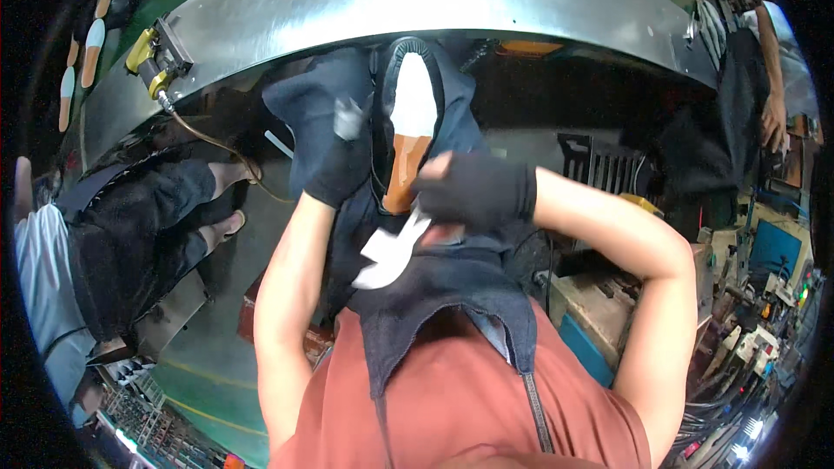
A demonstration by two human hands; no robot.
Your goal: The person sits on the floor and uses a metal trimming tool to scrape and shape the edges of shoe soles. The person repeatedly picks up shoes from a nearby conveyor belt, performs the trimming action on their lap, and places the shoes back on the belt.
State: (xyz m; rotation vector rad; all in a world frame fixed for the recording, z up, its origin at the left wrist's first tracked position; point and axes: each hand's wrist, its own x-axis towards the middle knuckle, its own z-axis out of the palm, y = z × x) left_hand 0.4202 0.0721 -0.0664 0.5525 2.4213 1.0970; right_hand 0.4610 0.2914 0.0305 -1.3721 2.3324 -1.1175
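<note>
An upturned black shoe upper on a last (439, 91), with a white and brown sole side (413, 104), lies lengthwise over my dark apron, toe toward the metal bench. My right hand (473, 191), in a black fingerless glove, is closed on a shiny metal hand tool (391, 256) that looks like lasting pliers. Its notched head points toward my body, near the heel end of the shoe. My left hand (340, 165), also black-gloved, is along the shoe's left side. A small pale patch (348, 119) shows at its finger end, blurred; its fingers cannot be made out against the dark cloth.
A curved metal bench (261, 22) spans the far side. A yellow and black air stapler (156, 61) with a hose sits at its left end. One person (130, 234) is at the left, another's arm (769, 78) at the right. Machinery (756, 347) fills the lower right.
</note>
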